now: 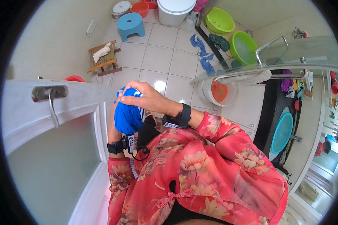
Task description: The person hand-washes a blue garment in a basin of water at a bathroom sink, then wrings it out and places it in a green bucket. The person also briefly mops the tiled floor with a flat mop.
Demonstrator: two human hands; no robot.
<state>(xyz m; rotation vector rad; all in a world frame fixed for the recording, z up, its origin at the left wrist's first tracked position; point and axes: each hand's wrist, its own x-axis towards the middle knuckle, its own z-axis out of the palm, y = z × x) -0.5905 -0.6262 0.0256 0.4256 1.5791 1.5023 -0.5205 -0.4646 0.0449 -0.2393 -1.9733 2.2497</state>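
Note:
A bunched bright blue cloth [127, 118] with white stripes hangs in front of me, beside the edge of the white door [14, 84]. My right hand [138, 94] grips it from above, thumb and fingers closed on its upper part. My left hand [113, 108] is at the cloth's left side, mostly hidden behind the folds, so its grip cannot be made out. Both wrists carry black straps with small devices. Below the cloth, part of a dark shoe or trouser leg shows.
A lever handle [52, 98] juts from the door. On the tiled floor stand a folding stool [102, 63], a blue plastic stool [131, 24] and a white bucket [202, 90] with an orange dipper [220, 92]. Blue cloths [207, 64] lie near green basins [243, 46] behind a glass shower door [304, 53].

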